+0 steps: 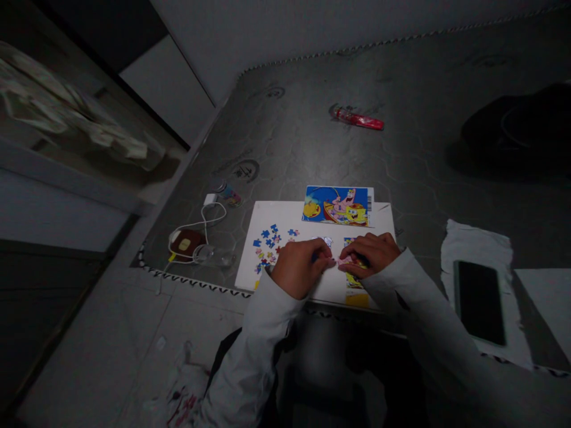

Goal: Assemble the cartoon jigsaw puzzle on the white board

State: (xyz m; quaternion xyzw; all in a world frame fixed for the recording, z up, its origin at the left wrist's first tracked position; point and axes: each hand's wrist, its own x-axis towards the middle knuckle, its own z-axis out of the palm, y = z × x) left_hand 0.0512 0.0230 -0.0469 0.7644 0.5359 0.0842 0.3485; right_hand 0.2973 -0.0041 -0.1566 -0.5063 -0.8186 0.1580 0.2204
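Note:
Over a white board my two hands nearly meet. Small pink jigsaw pieces show between their fingertips. My left hand pinches at the left end of them, its thumb and index finger together. From the other side my right hand grips a pink piece, fingers curled and partly covering a joined strip of puzzle. Loose jigsaw pieces, mostly blue, lie scattered left of my left hand. Beyond the hands is a picture card with yellow and pink cartoon figures on blue.
Left of the board lie a white charger with its cable, a brown box and a clear bottle. A red packet is farther back. At right a phone rests on white paper; a dark bag-like object stands behind.

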